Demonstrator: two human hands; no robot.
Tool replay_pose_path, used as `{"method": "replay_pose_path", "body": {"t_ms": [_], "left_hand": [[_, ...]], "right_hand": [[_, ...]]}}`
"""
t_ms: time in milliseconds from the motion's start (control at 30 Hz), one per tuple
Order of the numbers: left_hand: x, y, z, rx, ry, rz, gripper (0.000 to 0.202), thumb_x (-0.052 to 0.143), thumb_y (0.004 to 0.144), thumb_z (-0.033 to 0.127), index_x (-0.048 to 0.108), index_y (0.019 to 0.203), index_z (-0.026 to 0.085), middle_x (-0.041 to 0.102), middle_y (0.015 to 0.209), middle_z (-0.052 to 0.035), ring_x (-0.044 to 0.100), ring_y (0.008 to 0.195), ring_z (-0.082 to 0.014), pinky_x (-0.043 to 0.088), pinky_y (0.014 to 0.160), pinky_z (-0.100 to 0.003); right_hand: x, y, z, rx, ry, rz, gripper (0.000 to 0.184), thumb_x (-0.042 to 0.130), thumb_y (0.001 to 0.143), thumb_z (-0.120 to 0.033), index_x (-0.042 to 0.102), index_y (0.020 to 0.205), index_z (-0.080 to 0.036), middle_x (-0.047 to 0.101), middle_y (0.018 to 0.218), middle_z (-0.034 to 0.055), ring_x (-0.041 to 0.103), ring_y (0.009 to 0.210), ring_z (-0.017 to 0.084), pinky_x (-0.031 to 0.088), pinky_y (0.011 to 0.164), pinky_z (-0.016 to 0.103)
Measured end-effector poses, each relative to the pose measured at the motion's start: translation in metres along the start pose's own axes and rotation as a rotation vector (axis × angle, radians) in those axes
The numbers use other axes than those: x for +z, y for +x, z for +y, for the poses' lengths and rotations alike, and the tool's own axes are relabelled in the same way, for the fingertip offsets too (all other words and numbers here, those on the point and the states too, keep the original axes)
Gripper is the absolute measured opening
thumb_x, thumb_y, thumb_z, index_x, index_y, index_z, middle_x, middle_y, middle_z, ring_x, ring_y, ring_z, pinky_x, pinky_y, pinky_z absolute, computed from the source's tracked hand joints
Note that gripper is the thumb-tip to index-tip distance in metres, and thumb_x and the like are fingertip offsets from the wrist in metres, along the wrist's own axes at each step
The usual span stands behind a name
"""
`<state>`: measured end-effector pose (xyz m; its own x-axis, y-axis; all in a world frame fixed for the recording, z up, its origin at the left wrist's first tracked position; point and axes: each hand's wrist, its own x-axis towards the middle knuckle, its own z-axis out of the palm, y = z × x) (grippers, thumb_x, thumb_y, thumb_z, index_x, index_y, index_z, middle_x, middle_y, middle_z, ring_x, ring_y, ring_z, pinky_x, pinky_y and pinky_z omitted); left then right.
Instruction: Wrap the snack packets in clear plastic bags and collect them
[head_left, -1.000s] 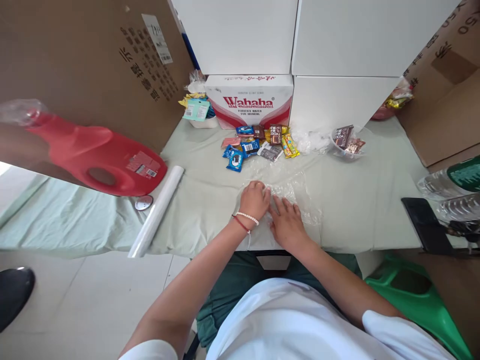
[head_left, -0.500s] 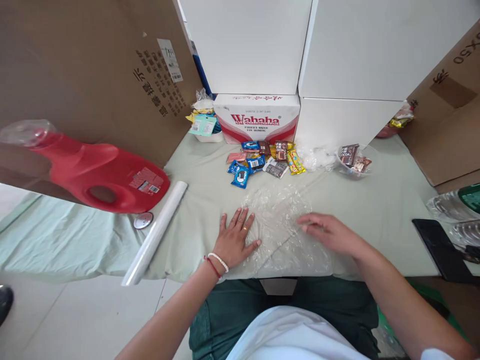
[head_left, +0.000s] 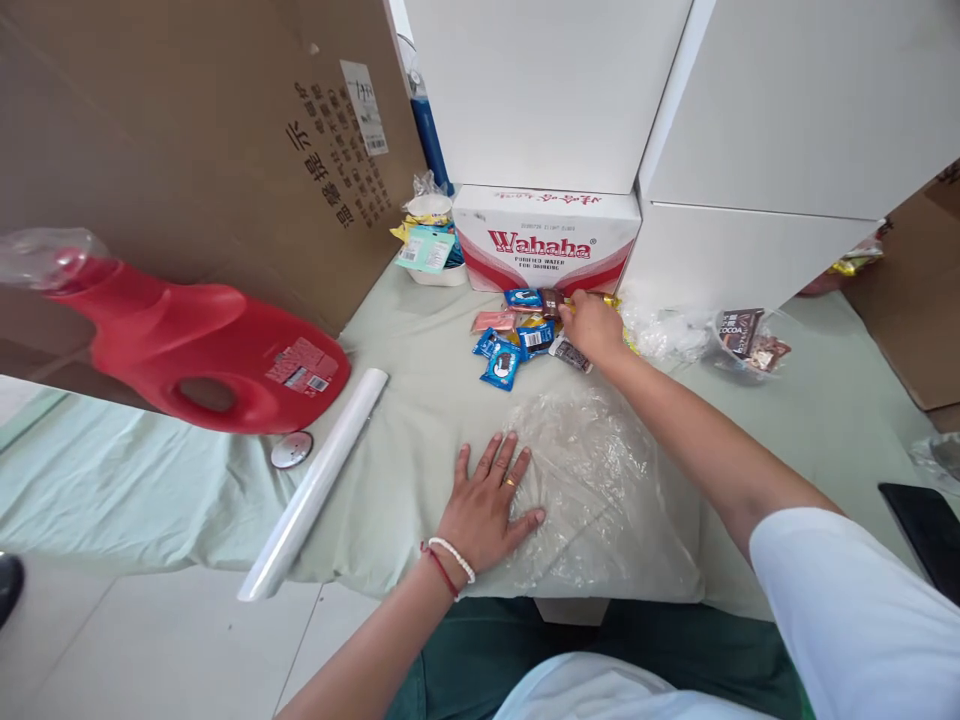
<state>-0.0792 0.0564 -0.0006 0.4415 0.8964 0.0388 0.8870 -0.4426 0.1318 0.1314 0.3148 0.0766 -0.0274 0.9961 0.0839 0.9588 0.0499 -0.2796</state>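
The fingers of the left hand are spread apart, palm down, pressing on the left edge of a thin clear plastic sheet. A white beaded bracelet and a red cord circle that wrist. The sheet lies wrinkled on the cloth-covered desk, its near side at the desk's front edge. To the right lies a black phone; to the left, a white roll slants across the front edge, with a round disc just beside it and a red jug tipped on its side behind.

Beyond the sheet, the right hand is over the right part of a pile of snack packets, blue, pink, brown and yellow. Its fingertips are partly hidden there, so I cannot tell whether they are clamped on a packet. Right of the pile are some crumpled clear plastic and a clear bowl holding a cocoa packet. Behind the pile stands a Wahaha carton, with white boxes above and beside it.
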Motion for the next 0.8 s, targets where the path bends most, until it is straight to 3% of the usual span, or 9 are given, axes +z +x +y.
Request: {"method": "replay_pose_path", "body": {"t_ms": [133,233,333,500,633,800], "left_hand": [[-0.001,0.0,0.0,-0.011,-0.017,-0.008,0.081,0.042,0.098,0.071,0.036,0.163,0.024,0.027,0.173,-0.0118,0.028,0.159,-0.0361,0.014,0.127,-0.067],[-0.002,0.001,0.001,-0.023,-0.036,-0.015,0.079,0.043,0.098,0.069,0.037,0.163,0.025,0.027,0.172,-0.0125,0.027,0.159,-0.0364,0.013,0.127,-0.068],[-0.003,0.002,0.001,-0.027,-0.055,-0.015,0.079,0.045,0.098,0.069,0.037,0.163,0.026,0.027,0.172,-0.0118,0.027,0.16,-0.0361,0.012,0.128,-0.067],[-0.001,0.001,0.001,-0.027,-0.074,-0.003,0.079,0.046,0.097,0.068,0.037,0.163,0.026,0.029,0.172,-0.0121,0.028,0.159,-0.0374,0.013,0.128,-0.068],[0.0,0.001,0.002,-0.026,-0.086,0.012,0.078,0.045,0.098,0.068,0.037,0.163,0.025,0.028,0.172,-0.0117,0.026,0.16,-0.0364,0.012,0.128,-0.068],[-0.001,0.001,0.002,-0.029,-0.098,0.025,0.076,0.044,0.099,0.067,0.038,0.162,0.026,0.028,0.172,-0.0106,0.026,0.16,-0.0352,0.011,0.129,-0.067]], "right_hand": [[0.013,0.046,-0.02,0.083,0.009,-0.069,0.06,0.054,0.101,-0.057,0.063,0.131,-0.005,0.07,0.126,0.0275,0.067,0.12,0.036,0.052,0.1,0.045],[0.021,0.059,-0.029,0.048,-0.003,-0.138,0.052,0.068,0.095,-0.046,0.067,0.128,-0.006,0.069,0.129,0.0259,0.066,0.123,0.033,0.052,0.101,0.04],[0.017,0.052,-0.029,0.036,0.012,-0.117,0.047,0.072,0.09,-0.036,0.069,0.126,-0.005,0.07,0.127,0.0256,0.067,0.121,0.034,0.052,0.101,0.039],[-0.008,0.022,0.009,0.169,0.146,-0.012,0.052,0.056,0.097,-0.052,0.072,0.12,-0.008,0.074,0.116,0.0235,0.069,0.114,0.036,0.054,0.096,0.041],[-0.014,0.005,0.05,0.352,0.149,-0.062,0.053,0.059,0.093,-0.056,0.072,0.117,-0.01,0.074,0.117,0.0227,0.07,0.111,0.036,0.055,0.091,0.042],[-0.006,0.004,0.052,0.381,0.046,-0.063,0.06,0.069,0.088,-0.053,0.064,0.13,-0.01,0.07,0.126,0.0233,0.068,0.117,0.036,0.055,0.094,0.043]]}}
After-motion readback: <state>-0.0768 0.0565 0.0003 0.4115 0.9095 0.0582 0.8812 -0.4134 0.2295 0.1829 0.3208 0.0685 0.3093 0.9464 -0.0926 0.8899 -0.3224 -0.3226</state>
